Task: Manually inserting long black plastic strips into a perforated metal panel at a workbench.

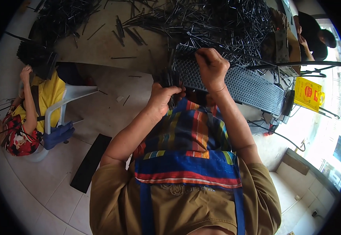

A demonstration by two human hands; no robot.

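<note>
Closest to the body, below both hands, hangs a striped apron (194, 137). Just beyond its upper edge, the left hand (161, 97) has its grip clamped around a bundle of thin black strips (166, 77), the thumb laid across toward the right. The bundle rises out of the far side of that grip, its long axis appearing to run mostly away from the body, so the left hand is the nearer one, in direct contact with it. The strips' lower ends are too dark to make out.

To the right of the left grip and a little farther out, the right hand (213, 68) is held with fingers curled, apart from the bundle, which lies to its left. I cannot tell whether its fingertips meet or pinch anything. Behind and beneath the right grip, a perforated panel (252, 84) stretches off to the right, its long axis sloping slightly back toward the body.

Beyond both grips, a tangled heap of black strips (233, 27) covers the table (96, 47). Well to the left of the left grip, a co-worker sits in a white chair (62, 100).
</note>
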